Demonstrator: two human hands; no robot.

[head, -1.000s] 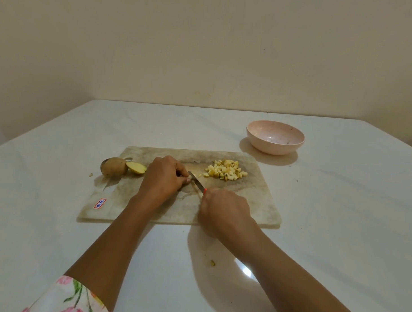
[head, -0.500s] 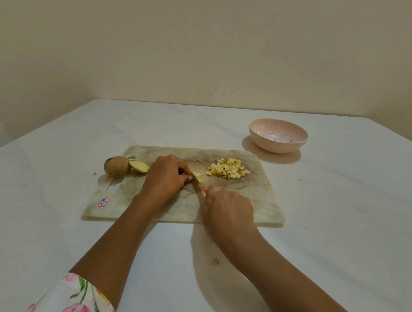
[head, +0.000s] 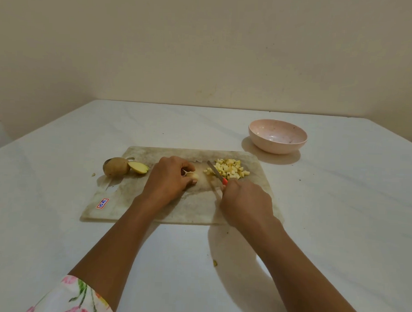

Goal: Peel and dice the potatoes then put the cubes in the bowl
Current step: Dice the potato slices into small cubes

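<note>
Dicing on the board [head: 133,200]

The left hand [head: 169,178] curls over a peeled piece [head: 195,176]. The right hand [head: 245,201] grips a red-handled knife [head: 215,171], blade along the cubes' [head: 231,169] left side. A potato [head: 116,166] and a half [head: 138,167] sit at the board's left. The bowl [head: 270,146] stands apart.

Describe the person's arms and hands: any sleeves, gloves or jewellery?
Both hands are bare: no gloves, rings or watch show on the left hand or the right hand. The left arm ends in a white sleeve printed with pink flowers and green leaves. The right forearm is bare to the frame's edge.
</note>
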